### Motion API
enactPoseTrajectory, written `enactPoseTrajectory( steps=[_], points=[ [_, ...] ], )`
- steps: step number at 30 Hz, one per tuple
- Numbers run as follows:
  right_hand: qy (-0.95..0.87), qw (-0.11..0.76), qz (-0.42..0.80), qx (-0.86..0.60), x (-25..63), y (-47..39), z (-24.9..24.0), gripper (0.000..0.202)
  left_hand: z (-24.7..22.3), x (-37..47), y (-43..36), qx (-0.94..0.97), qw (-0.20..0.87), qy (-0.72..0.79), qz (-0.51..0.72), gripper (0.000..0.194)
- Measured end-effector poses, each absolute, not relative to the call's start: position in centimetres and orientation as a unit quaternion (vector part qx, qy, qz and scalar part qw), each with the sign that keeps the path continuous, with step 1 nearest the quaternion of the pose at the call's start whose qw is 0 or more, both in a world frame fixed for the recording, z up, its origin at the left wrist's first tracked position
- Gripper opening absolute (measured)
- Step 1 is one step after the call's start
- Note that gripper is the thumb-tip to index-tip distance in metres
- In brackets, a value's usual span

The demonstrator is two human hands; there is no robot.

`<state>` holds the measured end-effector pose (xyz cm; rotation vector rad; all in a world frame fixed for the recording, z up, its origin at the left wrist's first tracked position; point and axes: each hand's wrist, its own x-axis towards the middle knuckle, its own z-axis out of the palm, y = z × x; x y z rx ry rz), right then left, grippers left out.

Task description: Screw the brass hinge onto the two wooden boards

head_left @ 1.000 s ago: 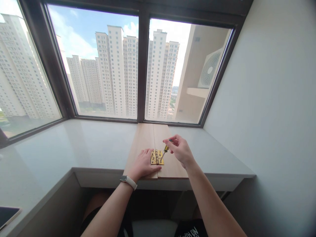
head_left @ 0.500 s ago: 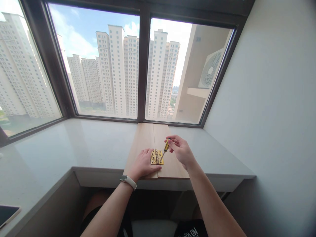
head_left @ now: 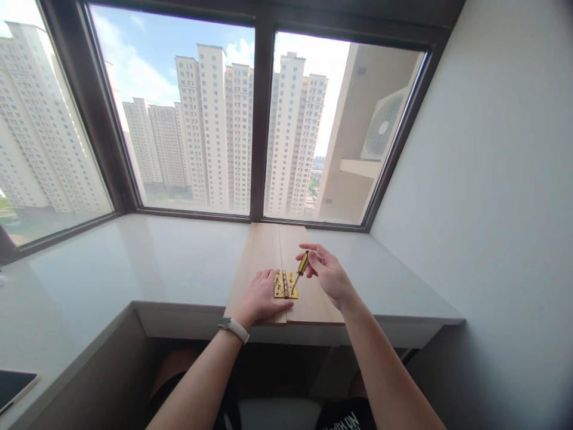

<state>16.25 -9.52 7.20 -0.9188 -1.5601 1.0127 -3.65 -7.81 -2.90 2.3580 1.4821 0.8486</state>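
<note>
A brass-coloured hinge [head_left: 285,285] lies across the seam between two pale wooden boards, the left board [head_left: 262,251] and the right board [head_left: 308,304]. Several screws stand in its leaves. My left hand [head_left: 262,297] rests flat on the boards with its fingers spread around the hinge's left and near sides. Pinched in the fingers of my right hand [head_left: 329,272] is a small yellow-and-black screwdriver [head_left: 302,264]. It slants down to the left, and its tip is at a screw on the lower part of the hinge's right leaf.
The boards lie on a white windowsill counter [head_left: 179,263], their near ends at its front edge. A dark-framed window [head_left: 259,149] stands behind, and a white wall [head_left: 483,179] rises on the right. A dark-screened device [head_left: 15,388] lies at the lower left.
My right fingers have shifted slightly around the screwdriver handle, which stays at the same screw. My left hand and the hinge keep their places; the view has moved a little.
</note>
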Motion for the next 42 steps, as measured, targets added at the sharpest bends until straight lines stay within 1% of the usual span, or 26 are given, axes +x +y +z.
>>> enactPoseTrajectory(
  steps=[6, 13, 16, 22, 26, 31, 37, 42],
  points=[
    [-0.635, 0.522, 0.418, -0.386, 16.4, -9.13, 7.08, 0.038, -2.97, -3.65, -7.77, 0.804, 0.114, 0.508, 0.286, 0.09],
    [-0.612, 0.554, 0.381, -0.416, 15.93, -9.03, 6.7, 0.041, -3.25, -3.68, -7.6, 0.803, 0.107, 0.51, 0.288, 0.092],
    [-0.617, 0.548, 0.385, -0.414, 15.89, -9.13, 6.64, 0.043, -3.26, -3.72, -7.62, 0.805, 0.109, 0.507, 0.288, 0.092],
    [-0.655, 0.509, 0.407, -0.382, 16.25, -9.43, 7.02, 0.041, -3.21, -3.71, -7.58, 0.808, 0.108, 0.502, 0.289, 0.091],
    [-0.645, 0.517, 0.409, -0.387, 16.45, -9.13, 6.83, 0.04, -3.18, -3.67, -7.59, 0.806, 0.113, 0.504, 0.287, 0.092],
    [-0.628, 0.541, 0.38, -0.411, 16.15, -8.83, 6.46, 0.039, -3.13, -3.7, -7.61, 0.804, 0.118, 0.509, 0.283, 0.093],
    [-0.618, 0.55, 0.383, -0.412, 15.74, -8.97, 6.42, 0.043, -3.29, -3.7, -7.55, 0.805, 0.111, 0.507, 0.287, 0.093],
    [-0.653, 0.51, 0.406, -0.386, 16.18, -9.25, 6.83, 0.04, -3.48, -3.82, -7.45, 0.808, 0.107, 0.501, 0.29, 0.092]
  ],
)
